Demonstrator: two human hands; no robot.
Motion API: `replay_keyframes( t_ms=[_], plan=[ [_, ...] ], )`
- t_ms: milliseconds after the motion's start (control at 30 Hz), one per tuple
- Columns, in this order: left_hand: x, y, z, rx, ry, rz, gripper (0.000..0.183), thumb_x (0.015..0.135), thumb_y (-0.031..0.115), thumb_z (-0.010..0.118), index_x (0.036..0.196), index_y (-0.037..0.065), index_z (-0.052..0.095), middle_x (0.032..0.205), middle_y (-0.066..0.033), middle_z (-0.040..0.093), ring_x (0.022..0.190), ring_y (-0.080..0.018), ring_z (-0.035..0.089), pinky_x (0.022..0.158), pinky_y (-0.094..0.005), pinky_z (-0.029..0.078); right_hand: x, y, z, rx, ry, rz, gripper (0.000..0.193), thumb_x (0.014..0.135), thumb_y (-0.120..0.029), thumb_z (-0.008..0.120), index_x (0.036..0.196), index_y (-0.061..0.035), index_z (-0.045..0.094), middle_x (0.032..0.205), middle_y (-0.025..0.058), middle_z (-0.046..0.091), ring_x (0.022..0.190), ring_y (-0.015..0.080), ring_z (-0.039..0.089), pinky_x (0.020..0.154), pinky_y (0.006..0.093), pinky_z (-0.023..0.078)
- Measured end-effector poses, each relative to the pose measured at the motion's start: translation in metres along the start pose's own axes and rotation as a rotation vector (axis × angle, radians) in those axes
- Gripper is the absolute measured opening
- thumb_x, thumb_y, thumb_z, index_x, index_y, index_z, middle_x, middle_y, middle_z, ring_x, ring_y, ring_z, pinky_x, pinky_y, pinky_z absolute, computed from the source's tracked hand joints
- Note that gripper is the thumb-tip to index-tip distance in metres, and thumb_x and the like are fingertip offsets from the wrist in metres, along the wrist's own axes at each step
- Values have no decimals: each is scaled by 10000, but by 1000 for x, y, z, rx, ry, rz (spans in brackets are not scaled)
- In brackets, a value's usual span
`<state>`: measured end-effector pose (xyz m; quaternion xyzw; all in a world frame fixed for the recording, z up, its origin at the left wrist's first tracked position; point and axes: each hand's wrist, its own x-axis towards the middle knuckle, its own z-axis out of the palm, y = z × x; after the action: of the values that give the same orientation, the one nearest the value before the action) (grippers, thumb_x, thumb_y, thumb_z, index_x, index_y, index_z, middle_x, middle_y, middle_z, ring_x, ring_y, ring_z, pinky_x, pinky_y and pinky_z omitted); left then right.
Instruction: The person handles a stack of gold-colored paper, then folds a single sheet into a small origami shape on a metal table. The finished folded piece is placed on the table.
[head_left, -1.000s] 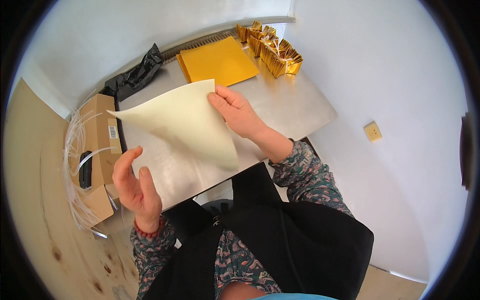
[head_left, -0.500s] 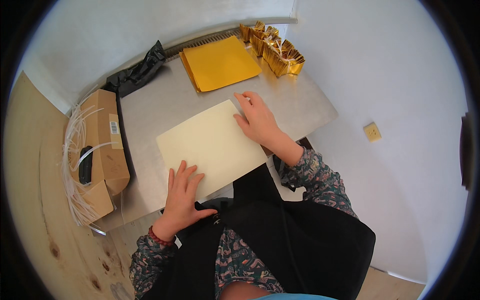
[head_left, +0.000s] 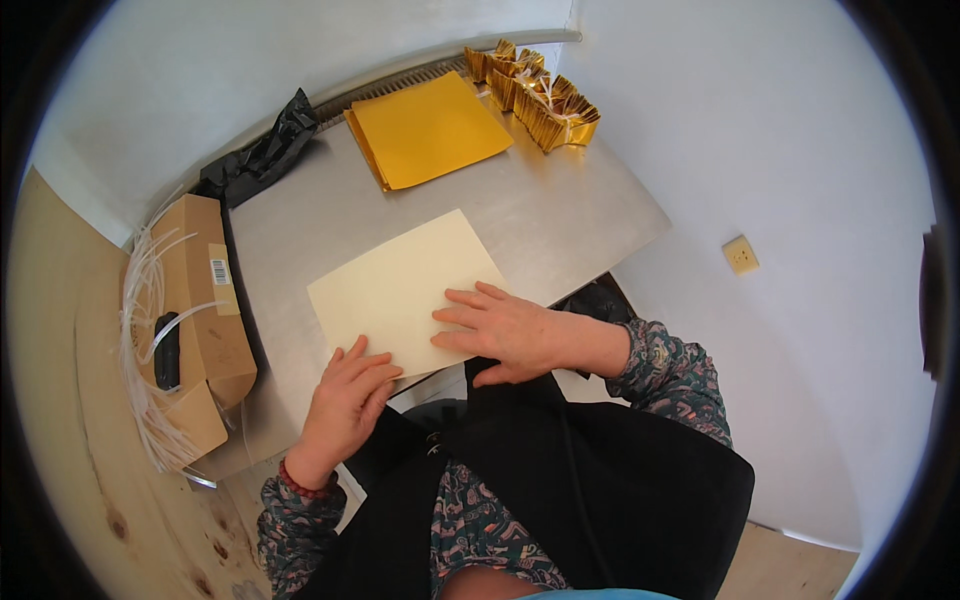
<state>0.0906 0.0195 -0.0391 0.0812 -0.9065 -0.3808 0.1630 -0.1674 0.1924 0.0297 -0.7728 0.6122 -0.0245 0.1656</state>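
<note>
A cream-coloured rectangular sheet [head_left: 400, 280] of card or stacked paper lies on the metal tabletop, turned at an angle, its near edge at the table's front. My right hand [head_left: 500, 332] rests over the sheet's near right part. Its fingers are spread and reach left across the surface, and the thumb sits lower, beyond the near edge. At the near left corner is my left hand [head_left: 347, 400], fingers stretched out and touching the edge; its thumb is hard to make out. Whether the sheet is one layer or several cannot be seen.
Gold sheets [head_left: 430, 130] are stacked at the back of the metal table [head_left: 580, 220]. Beside them stand tied bundles of pleated gold foil [head_left: 545, 105]. Crumpled black plastic [head_left: 265, 155] lies back left, and a cardboard box [head_left: 215, 310] with white plastic strips [head_left: 145, 350] at left.
My right hand has come from the sheet's far right corner down to its near right part, fingers now pointing left. My left hand's fingers have drawn closer together at the near edge.
</note>
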Motion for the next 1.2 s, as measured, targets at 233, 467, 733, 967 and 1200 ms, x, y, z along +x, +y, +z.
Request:
replay_keyframes(
  t_ms=[233, 467, 733, 967, 1200],
  plan=[
    [27, -15, -46, -256, -140, -175, 197, 1033, 146, 726, 1181, 16, 737, 992, -160, 765, 838, -263, 713, 768, -348, 571, 22, 21, -49, 231, -179, 74, 184, 1011, -205, 664, 1128, -64, 679, 937, 169, 745, 882, 406, 707, 775, 483, 568],
    [56, -30, -57, -248, -208, -309, 153, 992, 141, 761, 1035, -3, 739, 853, -135, 749, 720, -214, 683, 678, -322, 544, 45, 47, -57, 332, -244, 142, 173, 1049, -208, 635, 1077, -38, 651, 914, 156, 745, 842, 405, 704, 741, 473, 556],
    [65, -57, -42, 198, 47, -16, 372, 806, 145, 890, 1126, 52, 724, 1421, -194, 606, 1329, -409, 549, 1112, -475, 480, 57, 62, -53, 229, -203, 178, 180, 942, -207, 684, 987, -33, 686, 983, 176, 741, 922, 379, 713, 793, 472, 567],
    [67, -71, -34, 253, 33, -29, 744, 768, 162, 913, 1431, 29, 603, 1395, -179, 602, 1279, -394, 554, 1113, -459, 483, 60, 84, -28, 23, 169, -50, 145, 863, -184, 771, 893, -69, 687, 1268, 138, 655, 1173, 348, 607, 990, 463, 509],
    [72, -65, -41, 128, -32, -162, 610, 766, 137, 904, 1317, 39, 662, 1258, -155, 608, 1187, -365, 569, 1035, -421, 501, 62, 93, -23, 64, 125, -3, 124, 858, -146, 758, 906, -63, 679, 1230, 140, 649, 1158, 351, 599, 996, 435, 506]
  ],
)
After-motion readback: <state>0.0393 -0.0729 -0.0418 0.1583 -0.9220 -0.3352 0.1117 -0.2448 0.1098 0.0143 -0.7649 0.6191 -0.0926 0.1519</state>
